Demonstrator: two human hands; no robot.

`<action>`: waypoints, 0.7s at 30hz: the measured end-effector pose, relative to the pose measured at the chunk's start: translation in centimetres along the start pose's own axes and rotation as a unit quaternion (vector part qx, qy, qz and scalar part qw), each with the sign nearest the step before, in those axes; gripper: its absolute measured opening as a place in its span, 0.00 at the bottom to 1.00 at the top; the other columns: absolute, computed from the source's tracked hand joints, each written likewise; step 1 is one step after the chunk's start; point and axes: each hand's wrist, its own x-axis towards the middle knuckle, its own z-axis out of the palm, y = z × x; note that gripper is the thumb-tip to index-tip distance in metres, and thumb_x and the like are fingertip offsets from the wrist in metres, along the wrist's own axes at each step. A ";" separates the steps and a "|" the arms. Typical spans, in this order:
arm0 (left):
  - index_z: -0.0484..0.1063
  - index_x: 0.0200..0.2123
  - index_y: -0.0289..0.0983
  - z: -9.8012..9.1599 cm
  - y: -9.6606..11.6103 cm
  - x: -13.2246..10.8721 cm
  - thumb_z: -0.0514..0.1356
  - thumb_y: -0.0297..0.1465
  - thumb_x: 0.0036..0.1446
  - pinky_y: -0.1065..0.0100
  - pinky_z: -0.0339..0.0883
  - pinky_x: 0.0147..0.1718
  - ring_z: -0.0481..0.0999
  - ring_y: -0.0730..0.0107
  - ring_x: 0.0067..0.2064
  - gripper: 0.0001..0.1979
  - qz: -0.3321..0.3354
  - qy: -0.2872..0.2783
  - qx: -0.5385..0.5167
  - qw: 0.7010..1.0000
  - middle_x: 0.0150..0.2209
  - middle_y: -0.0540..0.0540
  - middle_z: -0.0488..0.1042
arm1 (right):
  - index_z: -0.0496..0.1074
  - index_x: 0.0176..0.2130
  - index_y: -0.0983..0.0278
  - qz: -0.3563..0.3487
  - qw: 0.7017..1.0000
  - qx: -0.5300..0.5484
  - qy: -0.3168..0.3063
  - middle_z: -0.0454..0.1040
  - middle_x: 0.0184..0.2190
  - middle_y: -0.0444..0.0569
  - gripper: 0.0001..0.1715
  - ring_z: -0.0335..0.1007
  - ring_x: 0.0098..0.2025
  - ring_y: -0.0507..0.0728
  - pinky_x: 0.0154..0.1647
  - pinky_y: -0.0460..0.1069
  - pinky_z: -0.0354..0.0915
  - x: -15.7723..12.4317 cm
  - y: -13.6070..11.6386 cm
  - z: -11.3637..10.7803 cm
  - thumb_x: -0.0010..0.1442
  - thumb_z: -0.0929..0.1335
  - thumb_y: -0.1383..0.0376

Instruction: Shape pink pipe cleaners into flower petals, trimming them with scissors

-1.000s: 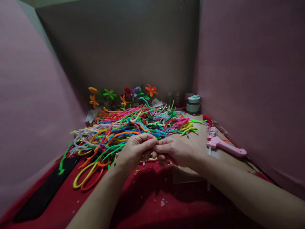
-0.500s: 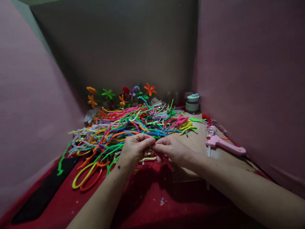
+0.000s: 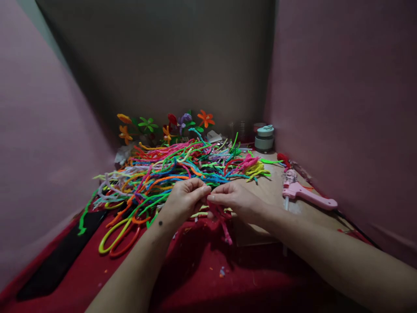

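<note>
Both hands meet at the front edge of a heap of colourful pipe cleaners (image 3: 169,174). My left hand (image 3: 185,198) is closed in a pinch, thumb against fingers, at the top of a dark pink pipe cleaner piece (image 3: 223,224). My right hand (image 3: 236,200) pinches the same piece from the other side, fingertips touching or nearly touching the left ones. Bent pink strands hang below the right fingers over the red cloth. The exact spot held is hidden by the fingertips.
A pink glue gun (image 3: 302,193) lies on a cardboard sheet (image 3: 273,182) at right, near a lidded jar (image 3: 264,139). Pipe cleaner flowers (image 3: 182,121) stand behind the heap. A black strip (image 3: 61,256) and scissors with yellow and red handles (image 3: 115,239) lie left on red cloth (image 3: 195,278).
The pink piece now hangs lower and shows more below my right hand. My hands have shifted slightly, still pinched together. The view has moved a little.
</note>
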 end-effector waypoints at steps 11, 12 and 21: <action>0.69 0.37 0.38 0.1 -1.0 0.2 0.57 0.29 0.52 0.75 0.62 0.24 0.65 0.79 0.24 0.08 0.263 0.025 0.167 0.950 0.27 0.52 0.66 | 0.69 0.18 0.68 -0.049 0.960 0.251 0.119 0.66 0.15 0.41 0.07 0.58 0.18 0.47 0.21 0.44 0.53 1.5 0.5 -1.3 0.41 0.70 0.68; 0.70 0.38 0.38 0.1 -1.4 0.3 0.56 0.28 0.53 0.74 0.64 0.29 0.67 0.76 0.29 0.08 0.312 0.017 0.228 0.922 0.29 0.50 0.66 | 0.69 0.19 0.68 -0.050 0.954 0.268 0.125 0.66 0.15 0.41 0.06 0.57 0.19 0.47 0.21 0.44 0.52 1.6 0.5 -1.5 0.41 0.70 0.68; 0.71 0.43 0.39 0.4 -3.0 0.3 0.52 0.24 0.56 0.74 0.65 0.32 0.70 0.74 0.36 0.13 0.489 0.023 0.411 0.769 0.36 0.45 0.68 | 0.66 0.17 0.67 0.001 0.932 0.328 0.152 0.63 0.13 0.40 0.08 0.53 0.17 0.46 0.19 0.44 0.49 2.2 0.8 -2.2 0.44 0.68 0.72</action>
